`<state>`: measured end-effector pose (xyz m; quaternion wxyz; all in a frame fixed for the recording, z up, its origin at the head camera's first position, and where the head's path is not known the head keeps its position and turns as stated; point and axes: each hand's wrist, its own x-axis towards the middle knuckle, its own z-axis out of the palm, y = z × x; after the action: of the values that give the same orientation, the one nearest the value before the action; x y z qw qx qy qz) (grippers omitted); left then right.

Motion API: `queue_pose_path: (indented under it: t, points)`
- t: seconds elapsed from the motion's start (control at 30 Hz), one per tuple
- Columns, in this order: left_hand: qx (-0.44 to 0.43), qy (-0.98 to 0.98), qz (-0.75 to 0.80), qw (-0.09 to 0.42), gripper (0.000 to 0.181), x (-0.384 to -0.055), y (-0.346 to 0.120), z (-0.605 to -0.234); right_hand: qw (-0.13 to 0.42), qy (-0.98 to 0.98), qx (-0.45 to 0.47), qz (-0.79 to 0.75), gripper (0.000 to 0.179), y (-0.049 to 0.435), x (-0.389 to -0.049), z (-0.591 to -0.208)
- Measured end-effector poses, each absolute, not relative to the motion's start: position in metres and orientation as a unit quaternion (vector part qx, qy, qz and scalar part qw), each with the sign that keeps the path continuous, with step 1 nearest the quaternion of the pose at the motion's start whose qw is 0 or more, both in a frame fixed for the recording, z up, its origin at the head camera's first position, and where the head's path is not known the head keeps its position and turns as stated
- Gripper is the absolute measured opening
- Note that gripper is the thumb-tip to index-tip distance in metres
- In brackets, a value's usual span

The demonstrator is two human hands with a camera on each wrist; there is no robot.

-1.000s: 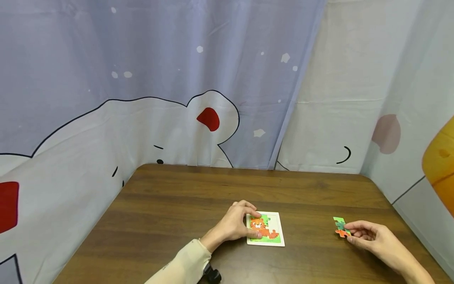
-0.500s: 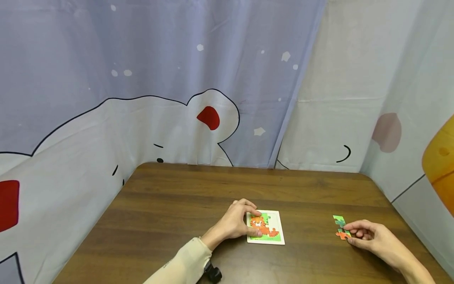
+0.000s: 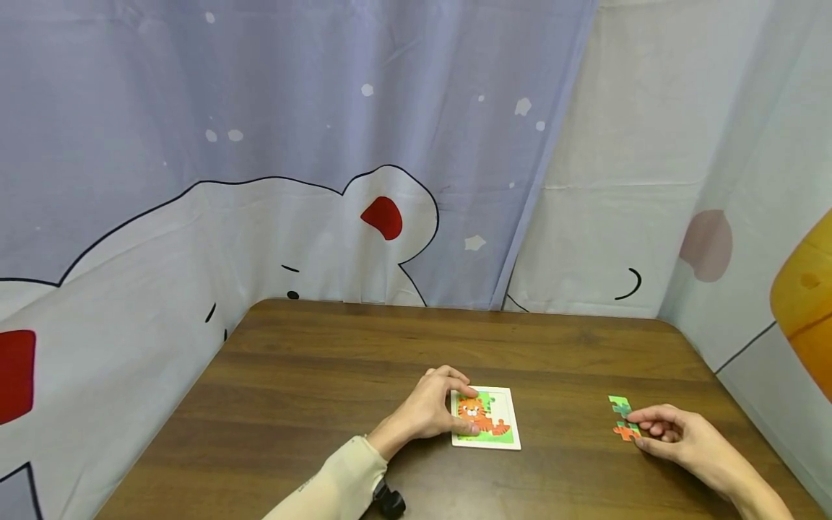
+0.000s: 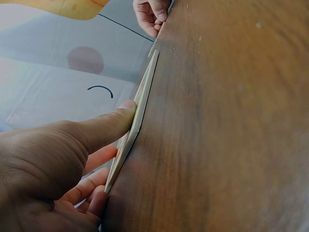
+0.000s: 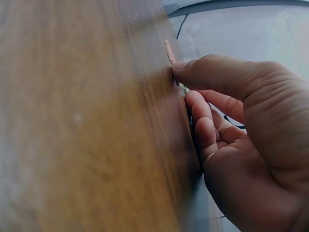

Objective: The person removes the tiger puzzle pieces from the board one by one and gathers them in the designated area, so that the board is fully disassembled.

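Note:
A small square jigsaw puzzle board with a white border and an orange tiger picture lies on the table. Bare white board shows at its upper right. My left hand holds it at the left side, thumb on the near part, fingers at the far corner; in the left wrist view fingers curl at the edge of the board. Farther right, my right hand pinches an orange-and-green puzzle piece at the tabletop between thumb and forefinger. A green puzzle piece lies just beyond, close to the forefinger.
The brown wooden table extends around both hands. A printed curtain hangs behind its far edge and along the sides. A black strap with a small device is on the left wrist.
The orange-and-green piece has shifted slightly toward the near side with my right fingers, opening a gap from the green piece. My left hand and the board stay in place.

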<state>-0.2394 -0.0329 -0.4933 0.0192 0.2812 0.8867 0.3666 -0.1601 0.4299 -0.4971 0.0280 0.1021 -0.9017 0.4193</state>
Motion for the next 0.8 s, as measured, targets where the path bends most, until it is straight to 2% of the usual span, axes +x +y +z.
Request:
queue_pose_path:
  t: [0.37,0.8]
  points:
    - [0.282,0.887,0.365,0.018,0.057,-0.24,-0.033,-0.493,-0.005,-0.88,0.066,0.47,0.041,0.431,-0.159,-0.495]
    - [0.278,0.886,0.37,0.022,0.057,-0.238,-0.033,-0.492,0.018,-0.868,0.086,0.488,0.036,0.428,-0.155,-0.486]
